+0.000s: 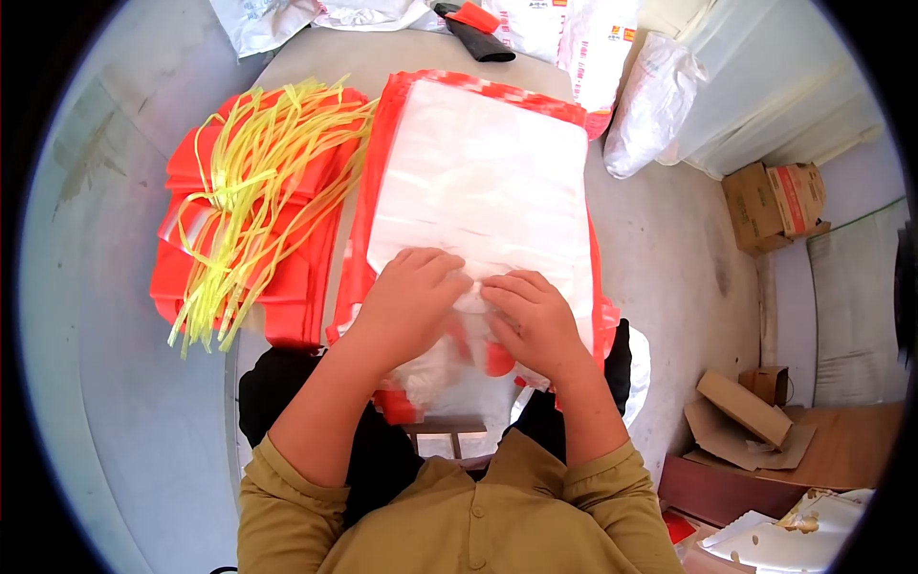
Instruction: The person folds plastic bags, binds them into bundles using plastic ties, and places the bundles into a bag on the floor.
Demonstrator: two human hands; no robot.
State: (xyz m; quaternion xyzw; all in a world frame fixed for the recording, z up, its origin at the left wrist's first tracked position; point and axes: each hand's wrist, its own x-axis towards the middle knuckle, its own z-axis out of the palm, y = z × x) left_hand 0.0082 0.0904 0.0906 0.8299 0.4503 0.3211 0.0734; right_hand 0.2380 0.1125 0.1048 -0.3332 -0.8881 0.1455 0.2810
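A translucent white plastic bag [483, 172] lies flat on top of a thick stack of red plastic bags [384, 143] in front of me. Both hands are at its near edge, close together. My left hand [413, 297] has its fingers bent and pressed together on the film. Mirroring it, my right hand [537, 320] pinches the film with curled fingers, the thumb partly hidden. Below the hands, crumpled clear film with red patches [449, 359] hangs toward my lap, slightly blurred.
Left of the stack, folded red bags [306, 244] lie under a bundle of yellow ties [229, 196]. White printed sacks [598, 57] and a black-and-red item [475, 33] sit at the back. Cardboard boxes [775, 206] stand on the right, with flattened cardboard [746, 435] nearer me.
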